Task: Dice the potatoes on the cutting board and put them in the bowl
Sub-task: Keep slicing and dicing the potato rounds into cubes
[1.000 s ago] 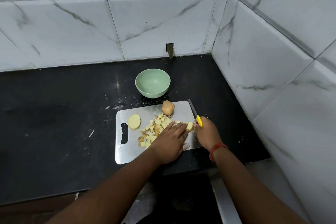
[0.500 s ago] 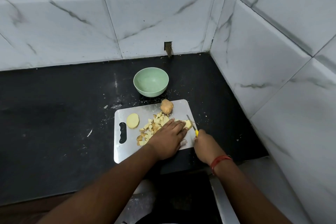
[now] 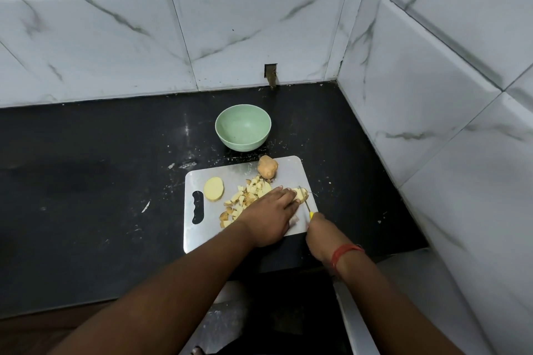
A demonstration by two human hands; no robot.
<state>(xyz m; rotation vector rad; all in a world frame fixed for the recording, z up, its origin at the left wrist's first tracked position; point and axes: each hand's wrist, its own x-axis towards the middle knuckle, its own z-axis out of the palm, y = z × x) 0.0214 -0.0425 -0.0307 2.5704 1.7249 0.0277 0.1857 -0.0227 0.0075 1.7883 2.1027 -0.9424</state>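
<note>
A steel cutting board [image 3: 239, 173] lies on the black counter. On it are a heap of diced potato [image 3: 245, 196], a flat potato slice [image 3: 213, 188] at the left, and a whole unpeeled potato [image 3: 267, 166] at the far edge. My left hand [image 3: 269, 215] presses flat on a potato piece [image 3: 301, 194], fingers straight. My right hand [image 3: 323, 235] grips a yellow-handled knife [image 3: 305, 202] whose blade is down in that piece. The green bowl [image 3: 243, 127] stands behind the board with nothing inside.
Marble-tiled walls close the counter at the back and on the right, forming a corner [image 3: 337, 78]. The counter's front edge [image 3: 86, 305] runs just below the board. White crumbs and scraps [image 3: 184, 165] lie on the counter left of the board.
The knife went from raised and pointing away, to lowered with its blade in the potato piece. My right hand drew back toward me. My left hand stayed put.
</note>
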